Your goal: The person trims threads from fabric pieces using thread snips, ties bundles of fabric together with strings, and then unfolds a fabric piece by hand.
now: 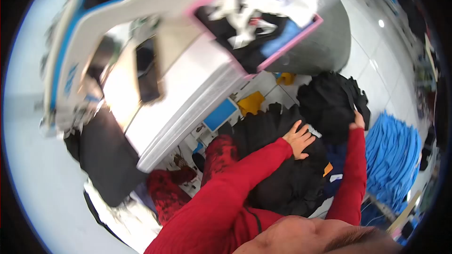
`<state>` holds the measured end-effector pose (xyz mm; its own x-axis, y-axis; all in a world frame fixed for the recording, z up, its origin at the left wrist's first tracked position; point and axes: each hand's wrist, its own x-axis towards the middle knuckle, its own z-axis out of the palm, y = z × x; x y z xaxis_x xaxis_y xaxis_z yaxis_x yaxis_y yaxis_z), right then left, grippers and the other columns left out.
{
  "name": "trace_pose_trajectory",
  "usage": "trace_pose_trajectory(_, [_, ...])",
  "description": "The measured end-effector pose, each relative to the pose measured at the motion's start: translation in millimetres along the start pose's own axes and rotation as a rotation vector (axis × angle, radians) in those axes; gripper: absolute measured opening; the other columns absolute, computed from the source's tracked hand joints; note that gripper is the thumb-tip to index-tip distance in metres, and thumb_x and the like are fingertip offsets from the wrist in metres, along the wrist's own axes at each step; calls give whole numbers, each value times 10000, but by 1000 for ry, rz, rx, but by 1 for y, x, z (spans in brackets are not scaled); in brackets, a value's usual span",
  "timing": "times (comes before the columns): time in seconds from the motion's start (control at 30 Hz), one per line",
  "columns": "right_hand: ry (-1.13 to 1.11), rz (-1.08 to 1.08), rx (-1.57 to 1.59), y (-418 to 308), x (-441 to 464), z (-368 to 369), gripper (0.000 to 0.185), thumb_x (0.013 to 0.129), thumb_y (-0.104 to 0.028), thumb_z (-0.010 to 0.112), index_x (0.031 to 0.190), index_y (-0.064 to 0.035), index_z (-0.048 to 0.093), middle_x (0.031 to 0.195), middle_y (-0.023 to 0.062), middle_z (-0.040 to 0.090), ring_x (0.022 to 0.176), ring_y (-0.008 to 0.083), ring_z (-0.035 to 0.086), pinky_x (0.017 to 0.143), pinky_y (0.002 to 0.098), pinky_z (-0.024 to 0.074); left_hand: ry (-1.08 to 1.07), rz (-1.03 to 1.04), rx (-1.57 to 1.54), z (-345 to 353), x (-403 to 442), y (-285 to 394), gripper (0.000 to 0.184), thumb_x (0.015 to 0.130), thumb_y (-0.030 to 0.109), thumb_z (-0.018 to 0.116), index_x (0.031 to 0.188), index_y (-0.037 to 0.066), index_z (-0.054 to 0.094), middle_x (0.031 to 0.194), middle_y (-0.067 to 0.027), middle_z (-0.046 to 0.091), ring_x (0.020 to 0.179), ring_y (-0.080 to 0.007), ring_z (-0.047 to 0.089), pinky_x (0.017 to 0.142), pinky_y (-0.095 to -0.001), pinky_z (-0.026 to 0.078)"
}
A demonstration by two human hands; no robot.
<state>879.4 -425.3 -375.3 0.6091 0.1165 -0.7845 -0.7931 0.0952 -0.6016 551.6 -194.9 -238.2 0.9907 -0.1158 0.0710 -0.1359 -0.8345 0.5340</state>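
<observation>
My left hand (299, 141), its fingers spread, lies flat on a large pile of black cloth (278, 174) beside my legs. Farther right, my right hand (359, 120) is closed on the edge of a black cloth bundle (327, 101); its fingertips are partly hidden in the folds. A small white label or scrap (314, 132) shows beside my left hand. An orange tag (328, 169) sits at the right side of the pile, near dark blue cloth (335, 153).
A sewing machine (70, 73) stands on a white table (183, 82) holding a phone (148, 70). A pink-rimmed bin (289, 44) contains mixed cloth. Blue garments (393, 157) are stacked at the right. Yellow cloth (251, 103) lies on the tiled floor.
</observation>
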Motion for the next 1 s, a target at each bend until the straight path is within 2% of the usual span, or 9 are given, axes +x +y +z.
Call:
trace_pose_trajectory(0.1, [49,-337,-154,-47,-175,27,347,765,-124,637,1073,16,560,974,118,614,831,221,611,732,342,504,-151,-36,-112,-8,1,2,705,710,549,592,1239,97,478,1286,-123,441,1293,-329,273,1055,-569,120])
trace_pose_trajectory(0.17, [97,-590,-256,-57,-276,29,573,763,-79,618,1282,26,400,1042,132,579,898,199,574,799,318,473,-9,-203,-283,-25,-5,27,724,721,577,569,1247,89,468,1331,-172,381,1299,-363,251,1049,-572,141])
trace_pose_trajectory(0.3, [-53,-823,-415,-48,-460,32,588,726,-68,614,1265,39,407,1114,138,554,955,233,562,874,313,428,155,-229,-593,-86,-60,87,716,733,484,650,1209,-7,439,1307,-243,331,1251,-398,292,1035,-449,265])
trace_pose_trajectory(0.47, [-61,-1133,-1030,-40,-506,-66,675,541,-92,700,1167,21,474,1123,133,519,1044,246,493,933,357,354,393,-231,-862,-153,-154,116,640,710,332,747,1153,-21,450,1282,-169,385,1220,-285,369,988,-402,348])
trace_pose_trajectory(0.6, [-659,-1471,-1087,-21,-521,-58,530,435,-143,749,911,-45,537,980,118,534,928,222,515,862,340,376,144,-328,-756,-148,-237,113,571,746,329,710,1157,-1,490,1221,-148,479,1164,-268,439,961,-381,380])
trace_pose_trajectory(0.7, [-933,-1159,-1228,14,-583,58,290,449,-163,791,642,-86,589,680,53,599,637,186,584,595,284,429,275,-436,-1024,-160,-303,145,544,762,356,681,1149,8,522,1203,-158,510,1123,-280,479,942,-378,396])
trace_pose_trajectory(0.8, [-1164,-791,-1270,66,-602,127,279,528,-63,760,728,-30,568,650,51,568,554,137,580,501,293,428,468,-554,-1153,-173,-372,173,525,779,384,653,1141,17,554,1185,-167,540,1083,-291,519,923,-376,412])
trace_pose_trajectory(0.9, [-1204,-747,-1303,145,-589,156,271,631,-19,671,875,-16,555,883,67,577,878,166,556,762,274,439,476,-697,-706,-149,-444,155,508,791,413,620,1114,23,586,1133,-182,577,1036,-312,554,888,-369,435])
trace_pose_trajectory(1.0, [-1023,-700,-1202,210,-570,151,316,602,40,635,908,-22,582,851,28,577,845,127,541,758,263,438,371,-954,-333,-117,-498,122,356,781,282,653,1013,14,617,966,-143,651,897,-276,621,795,-338,473])
